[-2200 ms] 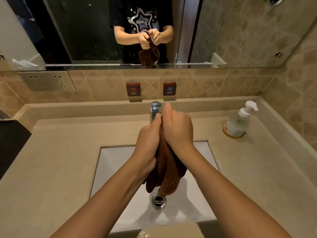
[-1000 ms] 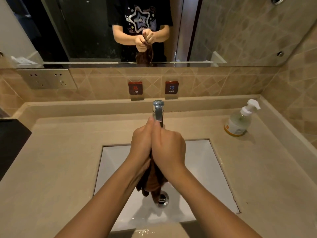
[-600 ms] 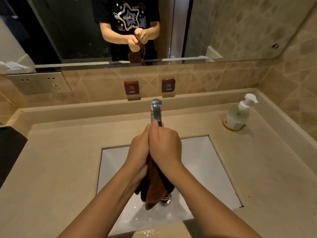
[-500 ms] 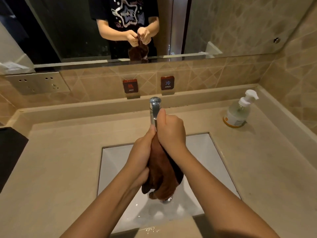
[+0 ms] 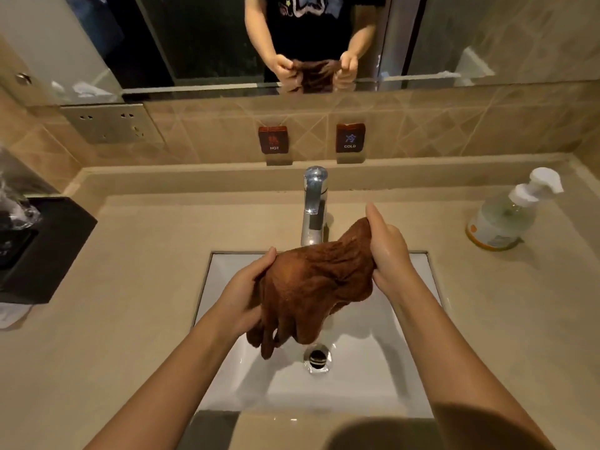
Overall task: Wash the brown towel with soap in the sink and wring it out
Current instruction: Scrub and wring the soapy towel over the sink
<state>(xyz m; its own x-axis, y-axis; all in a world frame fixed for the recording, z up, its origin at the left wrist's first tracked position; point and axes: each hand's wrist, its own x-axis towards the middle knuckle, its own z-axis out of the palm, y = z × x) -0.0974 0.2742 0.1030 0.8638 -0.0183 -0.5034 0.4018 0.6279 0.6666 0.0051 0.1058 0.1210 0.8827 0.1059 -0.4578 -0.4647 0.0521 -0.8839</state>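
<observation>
Half a second ago the two hands were pressed together, twisting the cloth into a tight upright rope over the drain. Now they have drawn apart. The left hand [image 5: 248,289] grips the lower left edge of the crumpled brown towel [image 5: 311,284], fingers curled under the fabric. The right hand [image 5: 388,254] holds its upper right corner, thumb pointing up. The towel hangs slack between them and is deeply creased. Its lower folds dangle above the round metal drain [image 5: 316,358] of the white rectangular sink [image 5: 367,394], and only the hands appear to touch it.

The twist has been let go, so one wringing pass looks finished and the task seems near its end. Opening the cloth out probably serves to check it or to regather it along a fresh line for another squeeze.

No stream shows under the chrome tap [image 5: 313,203], though the picture is too soft to rule out a trickle. The clear pump bottle of soap [image 5: 500,219] stands well off to the right on the beige stone worktop [image 5: 130,319], away from both hands, so the soaping stage is likely past.
</observation>
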